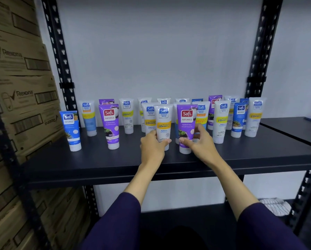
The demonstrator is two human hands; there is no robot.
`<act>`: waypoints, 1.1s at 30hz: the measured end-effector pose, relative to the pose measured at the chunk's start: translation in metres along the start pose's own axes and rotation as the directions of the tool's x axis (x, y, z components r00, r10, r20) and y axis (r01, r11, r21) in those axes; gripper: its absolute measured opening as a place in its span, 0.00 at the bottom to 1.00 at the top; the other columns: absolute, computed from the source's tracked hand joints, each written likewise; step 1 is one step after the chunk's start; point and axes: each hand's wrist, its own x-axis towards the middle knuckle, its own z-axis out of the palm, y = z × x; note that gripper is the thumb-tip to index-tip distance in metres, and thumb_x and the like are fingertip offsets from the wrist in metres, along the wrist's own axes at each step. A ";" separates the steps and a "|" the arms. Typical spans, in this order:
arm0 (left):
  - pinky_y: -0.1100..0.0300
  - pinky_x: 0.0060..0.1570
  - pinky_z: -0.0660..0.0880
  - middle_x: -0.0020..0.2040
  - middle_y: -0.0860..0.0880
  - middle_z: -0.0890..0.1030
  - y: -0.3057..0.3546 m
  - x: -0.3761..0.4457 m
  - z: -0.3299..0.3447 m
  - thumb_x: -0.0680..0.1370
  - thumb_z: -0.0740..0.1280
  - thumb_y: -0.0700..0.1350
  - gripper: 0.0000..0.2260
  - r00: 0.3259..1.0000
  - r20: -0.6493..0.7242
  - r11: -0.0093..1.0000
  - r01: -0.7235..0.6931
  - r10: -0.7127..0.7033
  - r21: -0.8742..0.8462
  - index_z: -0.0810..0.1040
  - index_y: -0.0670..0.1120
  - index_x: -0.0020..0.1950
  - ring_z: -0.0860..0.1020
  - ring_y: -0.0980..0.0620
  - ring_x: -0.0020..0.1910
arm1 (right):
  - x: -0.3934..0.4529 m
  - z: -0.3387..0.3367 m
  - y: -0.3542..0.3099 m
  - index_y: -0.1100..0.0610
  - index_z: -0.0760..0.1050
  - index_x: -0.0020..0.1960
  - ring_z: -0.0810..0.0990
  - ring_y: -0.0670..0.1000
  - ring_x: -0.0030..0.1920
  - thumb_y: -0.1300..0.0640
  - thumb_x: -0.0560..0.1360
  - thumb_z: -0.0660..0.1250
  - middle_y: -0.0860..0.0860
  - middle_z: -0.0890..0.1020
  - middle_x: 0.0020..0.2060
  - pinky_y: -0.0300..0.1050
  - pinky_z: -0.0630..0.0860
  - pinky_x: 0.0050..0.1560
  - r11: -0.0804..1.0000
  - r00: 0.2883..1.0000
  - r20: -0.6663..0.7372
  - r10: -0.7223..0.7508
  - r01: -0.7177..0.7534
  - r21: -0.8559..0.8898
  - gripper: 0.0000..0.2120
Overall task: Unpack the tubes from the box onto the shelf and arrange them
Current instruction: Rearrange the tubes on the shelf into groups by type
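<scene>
Several Safi tubes stand cap-down in loose rows on the black shelf [115, 163]. My left hand [153, 147] grips the lower part of a white and yellow tube [163, 121] at the front centre. My right hand [199, 141] grips a purple tube [186, 121] right beside it. Both tubes are upright with their caps on the shelf. A second purple tube [109, 123] and a blue tube [70, 129] stand further left in front. The box is out of sight.
Stacked cardboard cartons [19, 98] fill the left side, close to the shelf's black upright [60, 56]. A white wall backs the shelf. A lower shelf holds a white striped cloth [275, 206]. Another dark shelf [295, 127] adjoins at the right.
</scene>
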 end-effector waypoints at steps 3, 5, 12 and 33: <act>0.57 0.52 0.77 0.53 0.47 0.82 0.001 0.005 0.007 0.71 0.75 0.48 0.16 1.000 -0.015 1.000 0.024 -0.023 0.007 0.80 0.44 0.56 0.80 0.50 0.53 | 0.001 0.000 0.002 0.54 0.68 0.64 0.75 0.38 0.49 0.55 0.71 0.73 0.46 0.75 0.54 0.28 0.71 0.39 1.000 1.000 -0.020 0.009 -0.009 -0.010 0.25; 0.57 0.50 0.77 0.52 0.46 0.82 0.001 0.007 0.010 0.71 0.75 0.48 0.15 0.999 -0.014 0.999 0.033 -0.033 0.014 0.80 0.43 0.54 0.80 0.49 0.52 | 0.001 0.001 0.003 0.54 0.68 0.64 0.75 0.38 0.49 0.55 0.71 0.73 0.47 0.75 0.54 0.28 0.72 0.38 1.000 1.000 -0.025 0.012 -0.012 -0.015 0.25; 0.58 0.42 0.75 0.42 0.48 0.82 -0.010 0.011 -0.003 0.70 0.75 0.51 0.13 0.998 -0.007 0.991 0.061 -0.061 0.122 0.81 0.41 0.40 0.80 0.51 0.45 | 0.001 0.002 0.004 0.55 0.69 0.63 0.77 0.42 0.51 0.55 0.71 0.73 0.48 0.77 0.55 0.27 0.72 0.41 1.000 0.999 -0.040 -0.003 0.002 -0.016 0.24; 0.61 0.56 0.68 0.67 0.44 0.74 -0.024 0.038 -0.046 0.77 0.67 0.37 0.20 0.963 0.242 0.991 0.133 -0.122 -0.031 0.67 0.41 0.67 0.73 0.47 0.65 | 0.000 0.004 0.003 0.53 0.70 0.61 0.77 0.40 0.48 0.53 0.70 0.74 0.48 0.78 0.51 0.26 0.73 0.39 0.998 0.999 0.018 -0.034 0.035 -0.043 0.23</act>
